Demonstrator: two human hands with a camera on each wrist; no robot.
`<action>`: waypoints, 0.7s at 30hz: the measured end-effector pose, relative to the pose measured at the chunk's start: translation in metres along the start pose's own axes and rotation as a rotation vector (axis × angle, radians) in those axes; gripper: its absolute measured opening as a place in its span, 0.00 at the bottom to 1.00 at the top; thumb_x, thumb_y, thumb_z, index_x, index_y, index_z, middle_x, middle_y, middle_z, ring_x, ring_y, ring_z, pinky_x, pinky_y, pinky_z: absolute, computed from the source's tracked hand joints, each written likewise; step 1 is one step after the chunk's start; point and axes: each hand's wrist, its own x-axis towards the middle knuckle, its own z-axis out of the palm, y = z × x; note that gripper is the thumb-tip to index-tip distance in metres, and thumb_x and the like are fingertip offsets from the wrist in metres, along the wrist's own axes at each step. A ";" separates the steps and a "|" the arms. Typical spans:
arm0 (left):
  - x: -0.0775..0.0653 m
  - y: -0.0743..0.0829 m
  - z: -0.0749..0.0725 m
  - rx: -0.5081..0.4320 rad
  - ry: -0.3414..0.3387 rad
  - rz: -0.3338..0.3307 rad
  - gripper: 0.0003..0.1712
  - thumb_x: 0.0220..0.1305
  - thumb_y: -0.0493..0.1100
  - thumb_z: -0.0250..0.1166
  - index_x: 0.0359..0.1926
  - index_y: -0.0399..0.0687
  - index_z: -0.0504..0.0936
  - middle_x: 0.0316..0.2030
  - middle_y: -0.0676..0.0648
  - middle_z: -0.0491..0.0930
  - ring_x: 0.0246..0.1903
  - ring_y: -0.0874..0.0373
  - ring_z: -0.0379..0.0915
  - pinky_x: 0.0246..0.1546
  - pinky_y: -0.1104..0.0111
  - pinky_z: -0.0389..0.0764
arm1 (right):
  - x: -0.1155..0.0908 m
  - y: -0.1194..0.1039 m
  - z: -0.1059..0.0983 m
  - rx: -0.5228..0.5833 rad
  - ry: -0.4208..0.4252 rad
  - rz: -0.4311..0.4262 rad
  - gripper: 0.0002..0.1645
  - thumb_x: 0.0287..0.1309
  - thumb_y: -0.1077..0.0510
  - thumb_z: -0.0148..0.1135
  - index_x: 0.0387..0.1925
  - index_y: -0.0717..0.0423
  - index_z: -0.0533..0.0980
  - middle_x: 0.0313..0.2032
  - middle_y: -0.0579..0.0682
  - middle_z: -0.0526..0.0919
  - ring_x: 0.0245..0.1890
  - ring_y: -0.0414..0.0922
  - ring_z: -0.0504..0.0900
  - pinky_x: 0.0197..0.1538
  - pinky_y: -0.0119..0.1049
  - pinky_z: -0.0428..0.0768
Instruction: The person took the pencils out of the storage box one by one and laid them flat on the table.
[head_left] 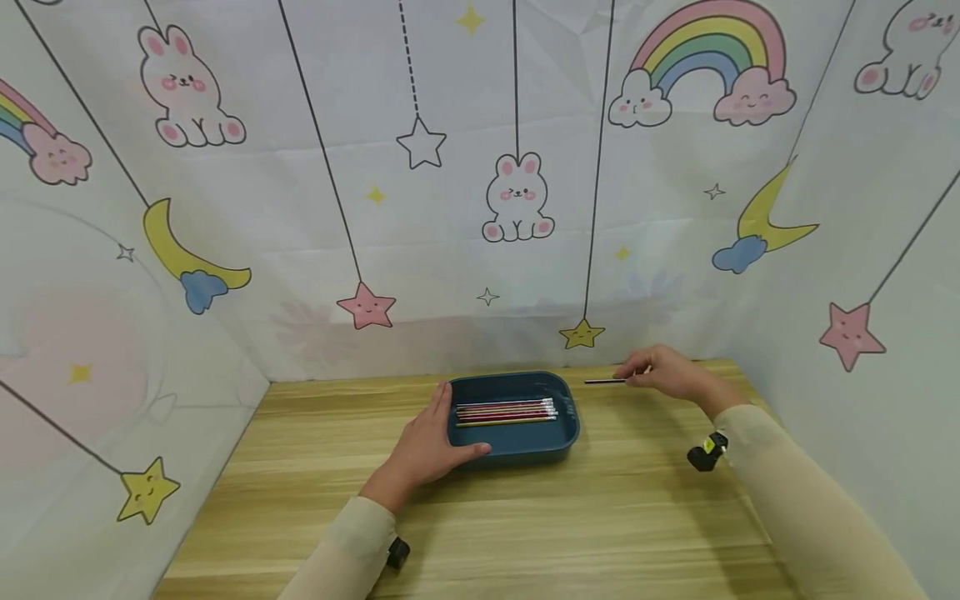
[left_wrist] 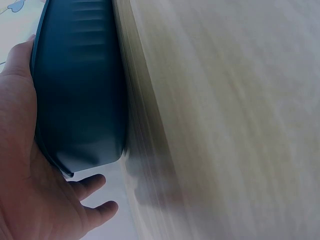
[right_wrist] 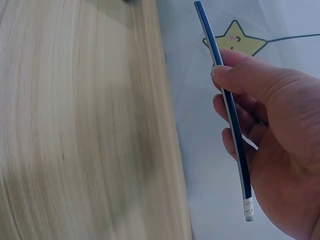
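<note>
A dark blue rectangular tray [head_left: 517, 457] sits on the table, with several striped pencils [head_left: 502, 413] lying side by side in it, their eraser ends to the right. My left hand [head_left: 427, 446] holds the tray's left end, the thumb over the near rim and the fingers along the left side. In the left wrist view the tray's outer wall [left_wrist: 82, 95] is beside the palm. Right of the tray, near the table's back edge, my right hand [head_left: 663, 372] pinches a dark blue pencil [right_wrist: 231, 112] between thumb and fingers. Its white eraser end points toward the palm.
The wood-grain table [head_left: 315, 475] meets a white cloth backdrop [head_left: 442, 250] printed with bunnies, stars and rainbows at the back and both sides. A small black device [head_left: 707, 452] is strapped at the right wrist, another [head_left: 397, 552] at the left.
</note>
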 end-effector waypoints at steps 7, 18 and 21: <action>0.000 0.000 0.000 -0.002 0.001 -0.001 0.79 0.61 0.82 0.72 0.91 0.43 0.40 0.90 0.40 0.40 0.83 0.34 0.56 0.78 0.33 0.61 | -0.001 0.012 0.006 0.023 0.006 0.024 0.12 0.76 0.68 0.66 0.51 0.58 0.92 0.56 0.59 0.89 0.63 0.63 0.83 0.61 0.56 0.83; 0.000 -0.001 0.000 0.004 -0.003 -0.003 0.79 0.61 0.82 0.71 0.91 0.43 0.40 0.90 0.41 0.40 0.82 0.34 0.57 0.77 0.33 0.61 | 0.003 0.033 0.023 -0.003 0.037 0.011 0.12 0.74 0.68 0.68 0.51 0.59 0.92 0.53 0.57 0.91 0.58 0.60 0.86 0.60 0.52 0.83; 0.000 -0.001 0.000 0.006 -0.005 -0.006 0.79 0.61 0.82 0.71 0.91 0.43 0.40 0.90 0.42 0.39 0.83 0.34 0.57 0.78 0.34 0.61 | 0.004 0.036 0.027 -0.003 0.050 0.016 0.12 0.75 0.68 0.68 0.51 0.59 0.92 0.52 0.57 0.91 0.57 0.59 0.87 0.59 0.52 0.85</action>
